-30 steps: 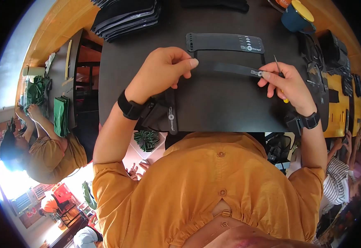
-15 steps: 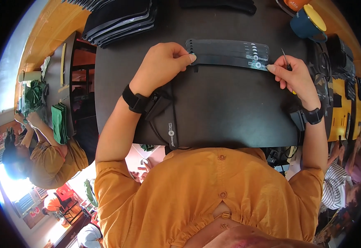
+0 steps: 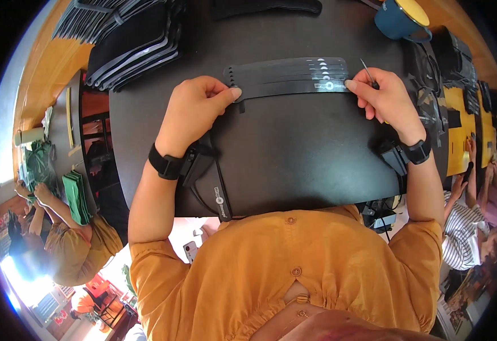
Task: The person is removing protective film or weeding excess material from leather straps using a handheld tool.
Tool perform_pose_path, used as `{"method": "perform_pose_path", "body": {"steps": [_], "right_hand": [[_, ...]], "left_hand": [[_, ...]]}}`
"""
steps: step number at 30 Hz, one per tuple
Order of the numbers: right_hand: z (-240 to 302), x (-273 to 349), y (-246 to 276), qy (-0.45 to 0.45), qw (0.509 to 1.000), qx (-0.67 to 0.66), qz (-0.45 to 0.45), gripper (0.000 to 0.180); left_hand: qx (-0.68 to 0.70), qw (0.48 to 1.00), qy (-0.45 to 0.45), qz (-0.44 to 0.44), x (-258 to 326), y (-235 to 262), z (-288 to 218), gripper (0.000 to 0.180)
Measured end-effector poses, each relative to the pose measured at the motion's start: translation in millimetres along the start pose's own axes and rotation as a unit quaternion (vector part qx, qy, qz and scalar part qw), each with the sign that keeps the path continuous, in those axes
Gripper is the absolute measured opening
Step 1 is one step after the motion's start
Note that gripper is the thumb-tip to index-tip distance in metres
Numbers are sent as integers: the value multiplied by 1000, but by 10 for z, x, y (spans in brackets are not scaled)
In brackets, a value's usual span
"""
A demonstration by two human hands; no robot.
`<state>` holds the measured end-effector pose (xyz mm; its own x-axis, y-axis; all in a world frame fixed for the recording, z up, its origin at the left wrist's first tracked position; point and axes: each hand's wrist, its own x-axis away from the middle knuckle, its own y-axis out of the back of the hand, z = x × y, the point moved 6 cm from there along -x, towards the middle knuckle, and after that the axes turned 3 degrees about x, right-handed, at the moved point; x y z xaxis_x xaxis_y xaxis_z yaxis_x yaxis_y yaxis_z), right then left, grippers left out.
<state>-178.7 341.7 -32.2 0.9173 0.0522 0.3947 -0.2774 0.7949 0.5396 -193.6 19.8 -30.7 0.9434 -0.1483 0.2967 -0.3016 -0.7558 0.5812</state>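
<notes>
The black strap (image 3: pixel 285 90) lies nearest among the overlapping straps (image 3: pixel 282 67) on the dark table (image 3: pixel 294 153). Left hand (image 3: pixel 193 109) and right hand (image 3: pixel 386 101) fingertips clamp its ends; the right also holds a pointed tool (image 3: pixel 375 85). A blue mug (image 3: pixel 396 21) stands beyond; a co-worker (image 3: pixel 73 256) is at left.

A dark table (image 3: pixel 311 153) bears black straps (image 3: pixel 282 79), a black stack (image 3: pixel 136 50) and blue mug (image 3: pixel 395 21).

Smooth blk straps (image 3: pixel 282 81), semi-gloss tbl (image 3: pixel 294 153)
</notes>
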Motion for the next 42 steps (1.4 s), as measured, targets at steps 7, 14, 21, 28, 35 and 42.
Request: {"method": "perform_pose_path", "body": {"steps": [7, 14, 21, 28, 35, 42], "right_hand": [[14, 3, 6, -4, 999, 38, -13, 24], [52, 33, -24, -10, 999, 43, -22, 26], [88, 13, -24, -15, 998, 53, -24, 28], [55, 15, -8, -25, 998, 44, -27, 27], [51, 20, -4, -37, 998, 49, -35, 27], [66, 4, -20, -17, 998, 49, -30, 28]], "left_hand": [[7, 1000, 22, 6, 4, -25, 24, 30], [-9, 1000, 11, -5, 25, -10, 29, 30], [0, 1000, 4, -9, 5, -3, 36, 28], [-13, 999, -28, -17, -14, -26, 20, 31], [-28, 998, -56, -23, -14, -29, 2, 31], [-36, 999, -21, -20, 13, 2, -37, 31]]}}
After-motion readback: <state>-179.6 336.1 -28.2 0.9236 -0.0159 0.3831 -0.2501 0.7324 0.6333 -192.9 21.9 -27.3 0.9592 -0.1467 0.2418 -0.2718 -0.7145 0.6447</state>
